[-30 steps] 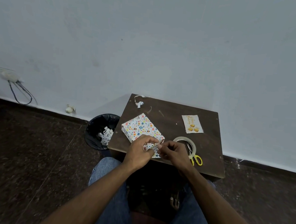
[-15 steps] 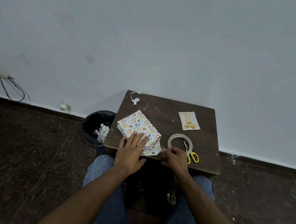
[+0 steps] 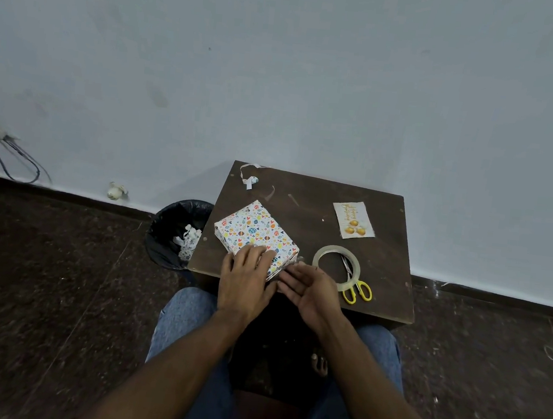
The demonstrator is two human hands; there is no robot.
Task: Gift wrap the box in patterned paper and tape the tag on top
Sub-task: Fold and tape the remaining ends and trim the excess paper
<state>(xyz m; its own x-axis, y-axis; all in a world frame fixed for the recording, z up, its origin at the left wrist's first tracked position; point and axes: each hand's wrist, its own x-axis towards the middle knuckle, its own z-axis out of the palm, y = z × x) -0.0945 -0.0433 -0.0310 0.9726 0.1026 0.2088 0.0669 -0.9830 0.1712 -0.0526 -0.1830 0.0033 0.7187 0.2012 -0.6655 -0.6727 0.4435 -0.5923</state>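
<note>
Near end of the wrapped box (image 3: 256, 229) behind both hands (image 3: 281, 280), tag (image 3: 353, 220) lettering illegible

left hand (image 3: 246, 282) and right hand (image 3: 314, 289): bare, no rings, no watch, no bands visible. both forearms bare up to frame bottom, no sleeves in view. blue denim jeans (image 3: 187, 319) on both legs, faded mid-blue, lighter over knees; left leg toward 7 o'clock of frame, right leg toward 5 o'clock. bare foot (image 3: 319, 363) between knees at 6 o'clock, toes showing in shadow, no footwear visible.
</note>
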